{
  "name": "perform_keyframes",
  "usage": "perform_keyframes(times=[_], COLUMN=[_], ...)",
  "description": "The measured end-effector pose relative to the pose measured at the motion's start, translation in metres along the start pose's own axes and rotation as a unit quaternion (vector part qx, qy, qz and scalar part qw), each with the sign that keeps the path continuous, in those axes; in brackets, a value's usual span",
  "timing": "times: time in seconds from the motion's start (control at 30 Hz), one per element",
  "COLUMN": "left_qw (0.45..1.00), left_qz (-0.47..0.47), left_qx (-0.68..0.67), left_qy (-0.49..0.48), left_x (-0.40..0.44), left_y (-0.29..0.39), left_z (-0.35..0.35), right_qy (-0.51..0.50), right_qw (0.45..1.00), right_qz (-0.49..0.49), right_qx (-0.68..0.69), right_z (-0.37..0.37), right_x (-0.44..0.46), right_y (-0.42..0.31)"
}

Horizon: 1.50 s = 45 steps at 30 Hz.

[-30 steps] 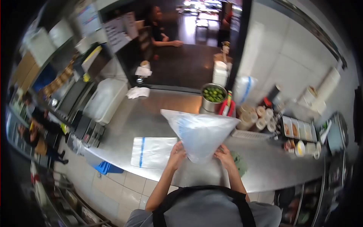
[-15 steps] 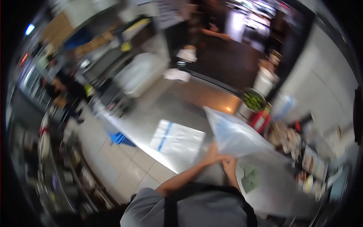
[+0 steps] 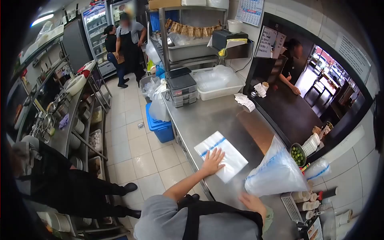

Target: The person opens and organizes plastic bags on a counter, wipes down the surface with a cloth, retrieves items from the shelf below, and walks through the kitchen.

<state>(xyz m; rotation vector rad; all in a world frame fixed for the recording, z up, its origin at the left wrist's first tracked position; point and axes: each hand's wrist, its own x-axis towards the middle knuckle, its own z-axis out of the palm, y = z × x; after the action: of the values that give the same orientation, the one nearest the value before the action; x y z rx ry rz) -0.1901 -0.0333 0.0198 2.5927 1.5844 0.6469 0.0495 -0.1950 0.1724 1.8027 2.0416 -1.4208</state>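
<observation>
A flat pack of clear plastic bags [image 3: 230, 166] with a blue stripe lies on the steel counter [image 3: 208, 120]. My left hand [image 3: 213, 162] rests on it, palm down with the fingers spread. To its right a large, puffed-out clear plastic bag [image 3: 276, 172] with blue marks sits on the counter. My right hand [image 3: 252, 202] is just in front of this bag with its fingers stretched out, slightly blurred and holding nothing I can see. A green cloth [image 3: 269, 218] lies partly hidden beside my right wrist.
A bowl of green limes [image 3: 298, 155] and a basket of bottles [image 3: 292, 208] line the right side. Drawers [image 3: 182, 88] and a white tub [image 3: 220, 82] stand at the back. A co-worker [image 3: 60, 180] stands at left; a blue bin [image 3: 160, 126] is beside the counter.
My hands were together at the clear bag's lower edge; now they are apart. The left has moved onto the flat pack and the right has let go of the bag. The view has turned left.
</observation>
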Motion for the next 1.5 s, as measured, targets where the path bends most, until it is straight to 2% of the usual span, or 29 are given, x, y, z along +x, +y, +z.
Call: perform_keyframes(times=[0.03, 0.07, 0.1, 0.17, 0.23, 0.27, 0.33, 0.43, 0.47, 0.57, 0.63, 0.7, 0.73, 0.77, 0.87, 0.97, 1.07, 1.13, 1.2, 1.27, 1.37, 1.43, 1.5], left_qw=[1.000, 0.999, 1.000, 1.000, 0.997, 0.993, 0.992, 0.991, 0.992, 0.995, 0.996, 0.996, 0.997, 0.997, 0.996, 0.996, 0.996, 0.996, 0.970, 0.916, 0.837, 0.842, 0.829], left_qz=[-0.014, -0.016, -0.015, -0.014, -0.043, -0.057, -0.088, -0.103, -0.099, -0.086, -0.079, -0.076, -0.065, -0.065, -0.071, -0.073, -0.076, -0.090, -0.130, -0.165, -0.122, -0.111, -0.052], left_qx=[0.005, 0.029, 0.015, -0.010, -0.034, -0.047, -0.034, -0.028, -0.032, -0.016, 0.004, 0.025, 0.028, 0.034, 0.050, 0.053, 0.034, 0.005, -0.165, -0.308, -0.409, -0.366, -0.425], left_qy=[0.004, -0.008, -0.012, -0.020, 0.052, 0.091, 0.086, 0.078, 0.076, 0.054, 0.039, 0.039, 0.042, 0.029, 0.006, 0.007, 0.013, 0.020, 0.118, 0.197, 0.342, 0.382, 0.361], left_x=[-0.009, -0.009, -0.008, -0.009, -0.013, -0.013, -0.023, -0.025, -0.025, -0.021, -0.023, -0.023, -0.023, -0.022, -0.023, -0.024, -0.023, -0.021, -0.020, -0.024, -0.021, -0.017, -0.009], left_y=[-0.004, -0.002, -0.001, -0.002, 0.001, 0.003, 0.005, 0.005, 0.007, 0.010, 0.012, 0.011, 0.010, 0.009, 0.007, 0.006, 0.007, 0.009, 0.000, -0.006, 0.006, 0.025, 0.038], left_z=[0.013, 0.016, 0.017, 0.013, -0.002, -0.010, -0.015, -0.014, -0.014, -0.027, -0.029, -0.027, -0.026, -0.022, -0.011, -0.009, -0.011, -0.020, -0.020, -0.034, -0.107, -0.181, -0.232], right_qy=[0.127, 0.211, 0.261, 0.329, 0.375, 0.371, 0.365, 0.352, 0.428, 0.299, 0.445, 0.468, 0.439, 0.391, 0.410, 0.497, 0.537, 0.514, 0.471, 0.457, 0.415, 0.353, 0.278], right_qw=[0.975, 0.944, 0.929, 0.902, 0.881, 0.879, 0.872, 0.891, 0.849, 0.942, 0.871, 0.846, 0.786, 0.693, 0.601, 0.579, 0.624, 0.660, 0.701, 0.748, 0.810, 0.835, 0.852], right_qz=[-0.180, -0.252, -0.258, -0.256, -0.246, -0.237, -0.217, -0.210, -0.266, -0.131, -0.191, -0.128, -0.135, -0.139, -0.128, -0.143, -0.221, -0.308, -0.363, -0.337, -0.326, -0.314, -0.322], right_qx=[0.030, 0.016, -0.042, -0.116, -0.153, -0.184, -0.245, -0.193, -0.160, -0.077, 0.085, 0.221, 0.414, 0.589, 0.674, 0.630, 0.523, 0.454, 0.394, 0.342, 0.256, 0.282, 0.305], right_z=[0.017, 0.010, 0.002, 0.008, 0.010, 0.017, 0.037, 0.028, 0.023, -0.030, -0.060, -0.091, -0.103, -0.116, -0.152, -0.188, -0.214, -0.213, -0.197, -0.166, -0.129, -0.107, -0.091], right_x=[0.033, 0.047, 0.067, 0.111, 0.165, 0.184, 0.210, 0.234, 0.238, 0.259, 0.262, 0.316, 0.324, 0.330, 0.314, 0.284, 0.208, 0.168, 0.126, 0.100, 0.067, 0.049, 0.026], right_y=[0.011, -0.026, -0.050, -0.051, -0.041, -0.029, 0.003, 0.014, 0.011, 0.008, -0.004, 0.021, 0.020, 0.014, -0.020, -0.055, -0.098, -0.116, -0.133, -0.134, -0.132, -0.126, -0.120])
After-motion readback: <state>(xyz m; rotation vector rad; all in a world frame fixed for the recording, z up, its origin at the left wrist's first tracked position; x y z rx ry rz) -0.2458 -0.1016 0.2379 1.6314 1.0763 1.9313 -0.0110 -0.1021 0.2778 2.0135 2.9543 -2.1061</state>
